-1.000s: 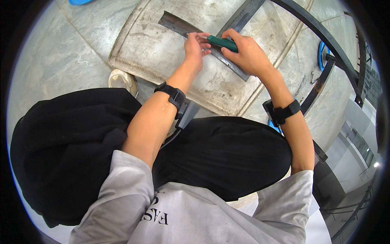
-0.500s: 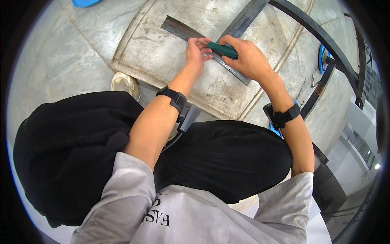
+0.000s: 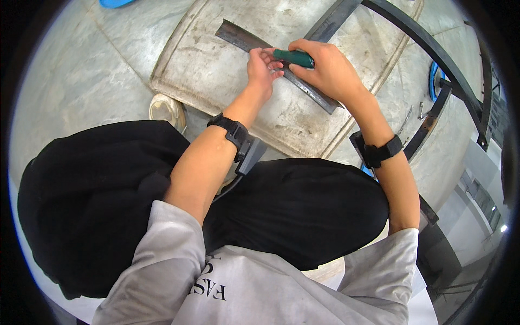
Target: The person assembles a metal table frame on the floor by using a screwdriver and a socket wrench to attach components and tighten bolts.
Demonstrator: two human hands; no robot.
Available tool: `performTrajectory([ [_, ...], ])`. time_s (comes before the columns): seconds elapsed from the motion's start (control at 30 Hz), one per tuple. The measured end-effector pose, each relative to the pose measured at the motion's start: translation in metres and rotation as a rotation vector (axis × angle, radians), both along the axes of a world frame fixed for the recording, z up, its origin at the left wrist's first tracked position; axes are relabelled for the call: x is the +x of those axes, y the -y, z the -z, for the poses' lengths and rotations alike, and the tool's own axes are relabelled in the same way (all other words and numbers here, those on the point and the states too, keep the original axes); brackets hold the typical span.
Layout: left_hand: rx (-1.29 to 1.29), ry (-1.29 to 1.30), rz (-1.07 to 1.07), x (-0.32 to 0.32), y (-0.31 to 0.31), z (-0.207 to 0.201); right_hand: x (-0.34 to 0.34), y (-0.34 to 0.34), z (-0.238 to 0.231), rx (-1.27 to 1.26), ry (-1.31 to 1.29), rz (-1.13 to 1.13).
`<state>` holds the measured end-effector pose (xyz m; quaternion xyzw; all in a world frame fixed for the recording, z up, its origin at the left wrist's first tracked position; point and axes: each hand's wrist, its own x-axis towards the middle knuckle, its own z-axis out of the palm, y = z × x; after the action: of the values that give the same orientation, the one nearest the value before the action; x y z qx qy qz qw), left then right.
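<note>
My right hand (image 3: 327, 65) is wrapped round the green handle of what looks like a screwdriver (image 3: 292, 58), held almost level above a dark steel angle bar (image 3: 235, 37). At the front end of that handle, my left hand (image 3: 262, 70) is curled palm up, its upper fingers closed about where the shaft runs. The lower fingers are loosely bent. Shaft and tip are hidden by the fingers. The angle bar lies slantwise on a worn, pale board (image 3: 195, 65), passing under both hands.
A long dark steel bar (image 3: 336, 21) reaches the angle bar from behind and joins a larger steel frame (image 3: 428, 43) on the right. Small metal tools (image 3: 421, 111) lie on the floor beside a frame leg (image 3: 430, 122). My shoe (image 3: 167, 111) is at the board's near left corner.
My right hand has shifted slightly upward, and the green handle has turned nearer to level. My left hand stays almost in place. The angle bar looks unmoved.
</note>
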<state>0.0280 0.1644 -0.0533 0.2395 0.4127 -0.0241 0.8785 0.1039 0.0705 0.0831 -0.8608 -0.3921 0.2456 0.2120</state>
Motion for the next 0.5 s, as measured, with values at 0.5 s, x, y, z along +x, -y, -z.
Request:
performTrajectory([
  [0.5,0.197,-0.118,0.132,-0.024,-0.02,0.005,0.017,-0.076,-0.014,-0.234,0.092,-0.112],
])
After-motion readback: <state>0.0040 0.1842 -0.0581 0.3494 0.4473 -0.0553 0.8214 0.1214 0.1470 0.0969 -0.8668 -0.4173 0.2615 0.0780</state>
